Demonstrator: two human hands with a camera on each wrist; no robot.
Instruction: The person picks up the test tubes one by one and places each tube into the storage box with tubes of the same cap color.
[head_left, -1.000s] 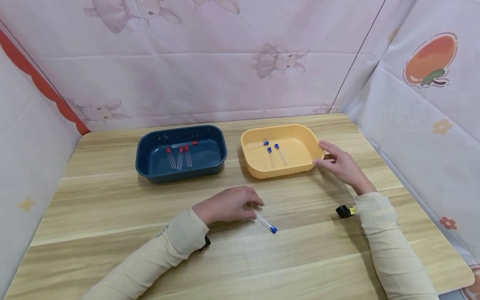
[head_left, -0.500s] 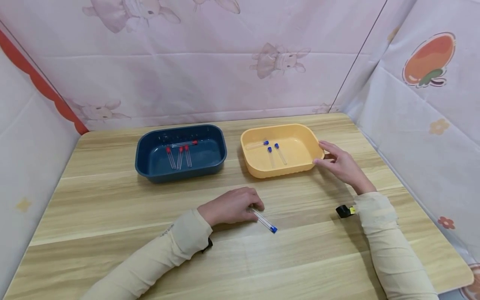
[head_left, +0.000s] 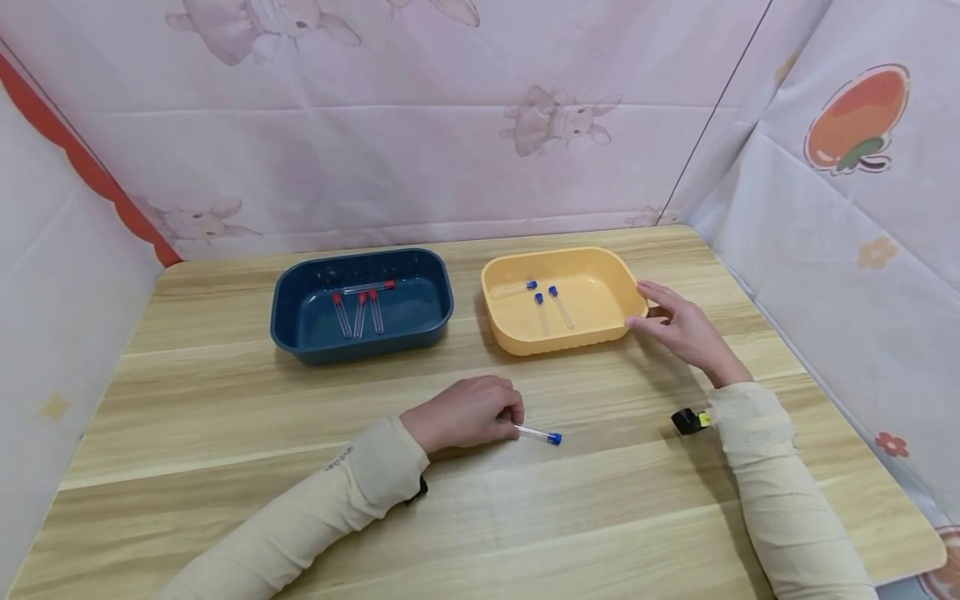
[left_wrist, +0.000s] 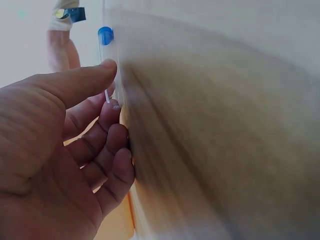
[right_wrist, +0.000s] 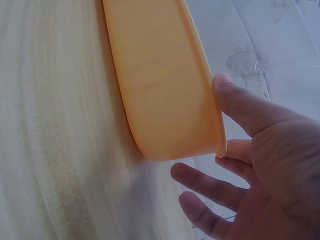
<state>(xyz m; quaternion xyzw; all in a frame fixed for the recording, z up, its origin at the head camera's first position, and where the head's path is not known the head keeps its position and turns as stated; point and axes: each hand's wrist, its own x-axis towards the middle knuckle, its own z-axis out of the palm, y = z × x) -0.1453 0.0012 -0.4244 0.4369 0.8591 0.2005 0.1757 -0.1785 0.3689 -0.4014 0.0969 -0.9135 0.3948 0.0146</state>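
Note:
My left hand (head_left: 468,411) is low over the table in front of the two bins. Its thumb and fingertips pinch a clear test tube (head_left: 535,432) by the end away from its blue cap. In the left wrist view the blue cap (left_wrist: 105,35) sticks out beyond the thumb, and the other fingers are curled. My right hand (head_left: 686,333) holds the right end of the yellow bin (head_left: 573,340), thumb and index finger on its rim. The right wrist view has the thumb on the yellow rim (right_wrist: 200,45), with the lower fingers spread off the wall.
Inside the yellow bin lie several blue-capped test tubes (head_left: 561,308). A dark blue bin (head_left: 375,344) to its left holds several red-capped test tubes (head_left: 377,312). Both stand near the back of the wooden table (head_left: 570,533), before a patterned cloth wall (head_left: 420,167).
The test tube in my left hand has turned from slanting to nearly level across the view, its blue cap swinging up and slightly right. My right hand and both bins stay put.

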